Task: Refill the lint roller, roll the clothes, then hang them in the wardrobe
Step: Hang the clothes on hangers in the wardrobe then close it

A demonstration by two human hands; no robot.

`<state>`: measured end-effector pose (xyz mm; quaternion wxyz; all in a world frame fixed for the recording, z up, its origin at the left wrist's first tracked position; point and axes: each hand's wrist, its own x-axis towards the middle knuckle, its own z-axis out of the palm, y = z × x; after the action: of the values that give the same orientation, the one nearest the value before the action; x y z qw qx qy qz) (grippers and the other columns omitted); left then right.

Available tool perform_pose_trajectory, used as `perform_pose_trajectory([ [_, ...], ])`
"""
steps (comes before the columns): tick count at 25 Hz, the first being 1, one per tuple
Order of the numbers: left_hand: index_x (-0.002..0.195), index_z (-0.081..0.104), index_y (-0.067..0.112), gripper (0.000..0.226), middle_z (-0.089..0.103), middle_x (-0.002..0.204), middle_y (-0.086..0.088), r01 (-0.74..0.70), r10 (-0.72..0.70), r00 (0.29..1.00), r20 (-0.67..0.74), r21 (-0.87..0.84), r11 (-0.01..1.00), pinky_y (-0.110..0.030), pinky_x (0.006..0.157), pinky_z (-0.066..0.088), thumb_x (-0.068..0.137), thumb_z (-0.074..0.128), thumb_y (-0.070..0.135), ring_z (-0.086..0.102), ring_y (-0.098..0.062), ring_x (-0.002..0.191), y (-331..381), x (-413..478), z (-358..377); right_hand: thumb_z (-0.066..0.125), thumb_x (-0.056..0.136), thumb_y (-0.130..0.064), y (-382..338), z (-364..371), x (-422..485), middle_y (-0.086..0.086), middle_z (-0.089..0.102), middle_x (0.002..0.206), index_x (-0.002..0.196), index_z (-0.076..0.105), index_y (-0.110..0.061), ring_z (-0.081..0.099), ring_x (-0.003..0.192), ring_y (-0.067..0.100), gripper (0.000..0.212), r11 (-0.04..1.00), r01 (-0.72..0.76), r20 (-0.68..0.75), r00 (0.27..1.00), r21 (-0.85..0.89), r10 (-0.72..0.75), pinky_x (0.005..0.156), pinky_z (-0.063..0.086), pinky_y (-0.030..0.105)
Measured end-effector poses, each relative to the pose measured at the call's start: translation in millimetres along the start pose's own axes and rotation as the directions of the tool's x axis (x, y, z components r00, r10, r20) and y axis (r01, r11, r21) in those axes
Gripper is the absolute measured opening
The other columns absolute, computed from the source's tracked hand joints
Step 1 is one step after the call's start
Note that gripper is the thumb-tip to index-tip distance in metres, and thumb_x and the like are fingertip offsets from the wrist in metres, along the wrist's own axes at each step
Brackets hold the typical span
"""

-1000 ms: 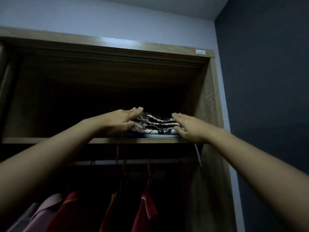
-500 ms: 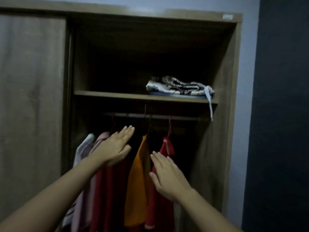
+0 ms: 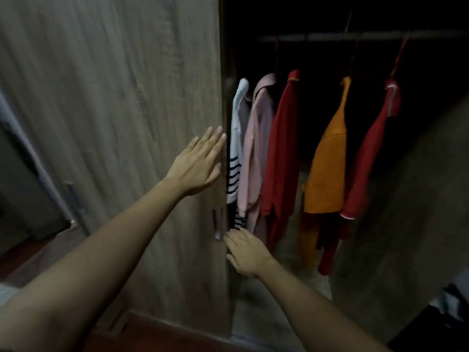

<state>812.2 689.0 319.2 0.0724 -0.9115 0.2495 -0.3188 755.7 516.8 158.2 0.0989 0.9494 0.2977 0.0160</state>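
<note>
The wardrobe stands open on its right half, with a wooden sliding door [image 3: 114, 123] covering the left. My left hand [image 3: 199, 162] lies flat with straight fingers against the door's right edge. Lower down, my right hand [image 3: 245, 252] reaches the same edge beside a recessed metal handle [image 3: 218, 224]; its fingertips are hidden behind the edge. Several garments hang from the rail [image 3: 355, 36]: a white striped top [image 3: 236, 148], a pink shirt [image 3: 256, 148], a red shirt [image 3: 281, 148], an orange shirt [image 3: 327, 161] and another red shirt [image 3: 368, 153]. No lint roller is in view.
The wardrobe's right side panel [image 3: 406, 199] slopes down at the right. A dark object [image 3: 444, 313] sits at the bottom right corner. Reddish floor [image 3: 152, 336] shows below the door. A darker opening lies at far left.
My hands came down from the folded clothes on the top shelf and moved left to the door's edge. My view dropped from the shelf to the hanging clothes.
</note>
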Motion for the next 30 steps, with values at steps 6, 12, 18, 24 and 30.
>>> perform_pose_trajectory([
  [6,0.146,0.026,0.008,0.063,0.026,0.153,-0.009,-0.237,0.266,0.954,-0.137,0.201,0.951,-0.041,0.114,0.018,0.090,0.032,0.037,0.022,-0.024,0.143,-54,12,48,0.034,0.096,-0.030,-16,10,81,0.012,0.037,0.146,0.141,0.030,-0.001,0.027,0.139,0.027,0.054,0.904,0.101,0.082,0.994,-0.415,-0.073,0.119,0.010,0.036],
  [12,0.150,0.010,0.011,0.064,0.012,0.155,-0.006,-0.285,0.365,0.888,-0.278,0.290,0.914,-0.039,0.115,0.004,0.094,0.032,0.034,-0.010,-0.019,0.146,-66,21,74,0.027,0.099,-0.020,-10,19,101,0.007,0.035,0.141,0.142,0.027,-0.003,0.032,0.131,0.024,0.046,0.760,0.171,0.046,0.982,-0.627,-0.182,0.118,0.010,0.037],
  [18,0.151,0.008,0.012,0.064,-0.012,0.158,-0.005,-0.379,0.485,0.804,-0.343,0.332,0.864,-0.040,0.115,0.001,0.095,0.030,0.033,-0.008,-0.019,0.146,-39,47,76,0.039,0.094,-0.027,12,22,66,-0.002,0.046,0.128,0.134,0.046,-0.015,0.044,0.118,0.015,0.042,0.718,0.176,0.096,0.984,-0.673,-0.151,0.112,0.026,0.031],
  [24,0.150,0.014,0.009,0.058,-0.008,0.159,-0.008,-0.493,0.625,0.671,-0.399,0.390,0.778,-0.040,0.115,0.003,0.097,0.025,0.031,-0.002,-0.020,0.147,35,96,69,0.047,0.091,-0.030,65,33,-9,0.005,0.041,0.136,0.135,0.045,-0.013,0.037,0.124,0.022,0.047,0.684,0.133,0.163,0.986,-0.717,-0.022,0.114,0.024,0.036],
  [30,0.149,0.021,0.009,0.057,0.008,0.157,-0.009,-0.494,0.631,0.640,-0.437,0.395,0.775,-0.040,0.117,0.001,0.097,0.026,0.033,0.007,-0.021,0.146,147,140,60,0.042,0.094,-0.024,135,41,-95,0.007,0.036,0.141,0.136,0.042,-0.009,0.033,0.129,0.024,0.045,0.744,0.087,0.161,0.987,-0.663,0.028,0.117,0.018,0.037],
])
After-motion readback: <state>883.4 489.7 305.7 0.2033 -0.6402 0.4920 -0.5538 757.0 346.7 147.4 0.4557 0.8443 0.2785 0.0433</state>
